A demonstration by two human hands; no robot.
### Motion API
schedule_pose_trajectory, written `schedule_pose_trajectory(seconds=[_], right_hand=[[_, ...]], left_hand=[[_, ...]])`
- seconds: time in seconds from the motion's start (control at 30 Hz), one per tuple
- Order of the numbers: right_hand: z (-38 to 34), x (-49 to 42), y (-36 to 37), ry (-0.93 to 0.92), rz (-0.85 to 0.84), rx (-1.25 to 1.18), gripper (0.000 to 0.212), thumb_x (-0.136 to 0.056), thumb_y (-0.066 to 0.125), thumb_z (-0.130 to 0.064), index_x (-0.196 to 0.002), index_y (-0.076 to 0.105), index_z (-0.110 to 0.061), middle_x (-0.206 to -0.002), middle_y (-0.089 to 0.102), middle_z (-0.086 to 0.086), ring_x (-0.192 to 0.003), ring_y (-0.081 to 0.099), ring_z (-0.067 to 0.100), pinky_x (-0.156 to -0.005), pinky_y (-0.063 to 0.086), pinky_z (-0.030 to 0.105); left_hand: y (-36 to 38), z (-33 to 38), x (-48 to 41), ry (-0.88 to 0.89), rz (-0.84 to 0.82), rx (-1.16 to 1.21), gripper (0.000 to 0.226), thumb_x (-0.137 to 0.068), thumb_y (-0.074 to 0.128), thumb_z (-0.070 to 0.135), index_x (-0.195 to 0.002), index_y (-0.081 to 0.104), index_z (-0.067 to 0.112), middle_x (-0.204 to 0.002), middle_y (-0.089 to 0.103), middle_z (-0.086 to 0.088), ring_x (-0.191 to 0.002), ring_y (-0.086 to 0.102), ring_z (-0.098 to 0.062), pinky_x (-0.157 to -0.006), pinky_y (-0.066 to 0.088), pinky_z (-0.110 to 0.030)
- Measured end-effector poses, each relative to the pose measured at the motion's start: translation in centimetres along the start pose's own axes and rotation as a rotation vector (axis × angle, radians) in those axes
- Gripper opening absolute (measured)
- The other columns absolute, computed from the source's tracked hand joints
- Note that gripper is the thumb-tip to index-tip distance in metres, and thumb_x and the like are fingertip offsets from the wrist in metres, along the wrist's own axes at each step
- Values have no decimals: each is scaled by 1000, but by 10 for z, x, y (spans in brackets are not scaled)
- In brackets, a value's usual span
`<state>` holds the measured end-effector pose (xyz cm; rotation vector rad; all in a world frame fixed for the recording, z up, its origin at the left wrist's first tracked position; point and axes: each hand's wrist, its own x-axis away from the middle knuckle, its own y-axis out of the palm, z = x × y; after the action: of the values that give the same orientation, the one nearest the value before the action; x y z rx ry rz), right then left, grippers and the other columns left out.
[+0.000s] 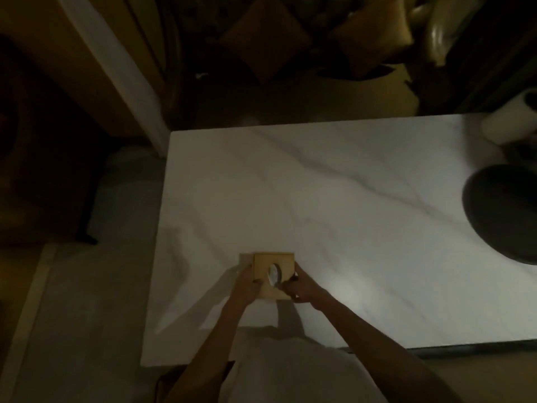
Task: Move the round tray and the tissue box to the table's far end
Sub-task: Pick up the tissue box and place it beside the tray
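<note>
A square tan tissue box (271, 264) with an oval opening on top and a white tissue showing sits near the front of the white marble table (334, 205). My left hand (246, 286) grips its left side. My right hand (299, 287) grips its right front corner. A dark round tray (502, 213) lies at the table's right side, partly cut off by the frame edge. The room is dim.
A white roll or cylinder (511, 120) lies at the table's back right corner, next to the tray. Beyond the table's back edge are brown cushions (267, 39) and seating. A pale floor runs along the table's left side.
</note>
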<state>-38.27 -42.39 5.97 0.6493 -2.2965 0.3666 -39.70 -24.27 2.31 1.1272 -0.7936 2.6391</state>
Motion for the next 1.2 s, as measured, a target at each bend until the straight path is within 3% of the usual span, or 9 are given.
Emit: schedule_pose_trajectory(seconds=[0.13,0.27,0.37,0.53,0.63,0.77,1.0,1.1,1.2], right_hand=[[32,26,-88,-62,74,-17,47,-88,65,2,-129,46,-13,-80,55,-10,-52,57,-15,-48,43,7],[75,58,-181,-109,234,-24,72,-83,74,-25,-143,35,-31,-126,59,-4,-113,61,10,-84,53,26],[103,92,-250,-126,330,77,79,-89,66,-39,-152,19,-32,-149,44,1,-131,48,27,-103,45,43],[122,160,-335,-232,441,174,62,-94,56,-40,-141,15,-47,-135,46,-19,-113,54,11,-90,43,27],[134,183,-369,-249,485,159,64,-94,58,-34,-131,14,-63,-123,41,-41,-109,55,3,-85,49,26],[151,191,-391,-224,582,77,74,-88,64,-30,-145,20,-48,-136,45,-24,-125,52,12,-102,49,42],[191,219,-422,-194,618,-15,73,-90,62,-29,-148,20,-45,-134,43,-35,-124,52,4,-100,49,31],[223,240,-452,-176,652,-60,68,-92,64,-25,-141,22,-45,-128,41,-38,-113,51,-10,-90,45,8],[267,258,-489,-98,658,-114,67,-91,66,-24,-137,23,-45,-129,44,-28,-120,51,5,-92,44,16]], left_hand=[[66,68,-2,64,0,4,56,-93,55,5,-145,35,4,-146,44,-17,-132,45,-34,-106,39,-41],[150,151,7,118,30,28,49,-95,55,12,-141,42,9,-138,49,-5,-126,48,-22,-99,38,-27],[207,210,19,140,33,60,44,-94,58,12,-136,48,6,-132,56,-15,-120,56,-32,-86,44,-27],[283,283,43,233,-37,174,46,-90,64,10,-131,43,12,-118,54,-4,-115,55,-26,-83,48,-18],[313,305,46,271,-107,181,68,-77,75,30,-134,41,15,-129,55,-1,-119,56,-21,-98,50,-37],[344,323,41,297,-130,97,76,-79,77,15,-143,35,7,-135,54,-14,-121,56,-32,-91,53,-37],[398,358,56,285,-118,-91,69,-88,68,17,-145,30,12,-140,48,-12,-127,51,-31,-105,43,-40],[439,378,61,296,-180,-118,68,-89,66,12,-145,28,10,-139,49,-12,-128,50,-29,-97,43,-31],[490,390,55,280,-257,-127,63,-86,67,7,-140,33,9,-136,51,-13,-127,51,-33,-91,49,-25]])
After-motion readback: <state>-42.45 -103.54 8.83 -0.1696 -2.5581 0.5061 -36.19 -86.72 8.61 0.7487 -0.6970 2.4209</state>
